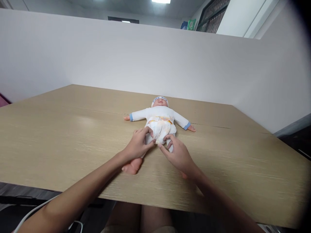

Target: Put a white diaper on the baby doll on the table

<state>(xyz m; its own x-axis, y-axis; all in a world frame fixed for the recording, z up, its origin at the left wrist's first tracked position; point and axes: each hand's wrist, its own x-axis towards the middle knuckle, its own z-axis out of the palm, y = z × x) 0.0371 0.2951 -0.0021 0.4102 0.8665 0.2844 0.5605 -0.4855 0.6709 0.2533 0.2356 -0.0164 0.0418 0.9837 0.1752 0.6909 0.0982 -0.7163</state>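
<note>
A baby doll point(159, 111) lies on its back on the wooden table, head away from me and arms spread. It wears a white top with blue cuffs and a white cap with lettering. Around its hips is a white diaper point(159, 126) with an orange printed band. My left hand point(139, 142) touches the diaper's left leg edge, thumb and fingers curled towards each other. My right hand point(176, 152) is at the right leg edge, fingers bent and thumb near the crotch. The doll's left-side foot point(133, 166) shows below my left wrist; the other is mostly behind my right forearm.
The wide wooden table point(73, 139) reaches back to a pale partition wall point(136, 58). A white cable point(36, 212) runs beside my left arm at the lower left. A dark object point(297, 139) stands past the table's right edge.
</note>
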